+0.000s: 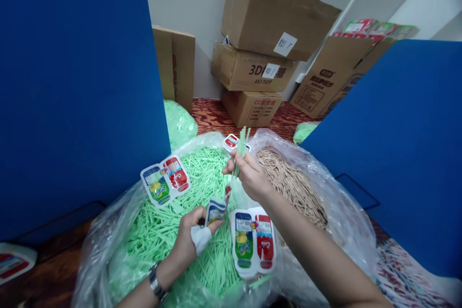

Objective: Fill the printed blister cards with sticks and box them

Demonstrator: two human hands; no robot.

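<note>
Two heaps of sticks in clear plastic [348,214]: a green heap [153,231] and, beside it, a tan heap [294,185].

On the green heap's far left edge lies a flat Sprite-and-Cola pack [165,180]. Above the green heap's middle, the left hand [193,233] — white wrap [201,239] on its thumb side, metal band [158,281] at the wrist — grips a printed pack [215,212] turned nearly edge-on. Over the green heap's far right edge, the right hand [249,173] pinches a small, roughly upright stick bundle [242,142]. Below that hand, on the green heap's right edge, rests a matching pack [253,241].
</note>
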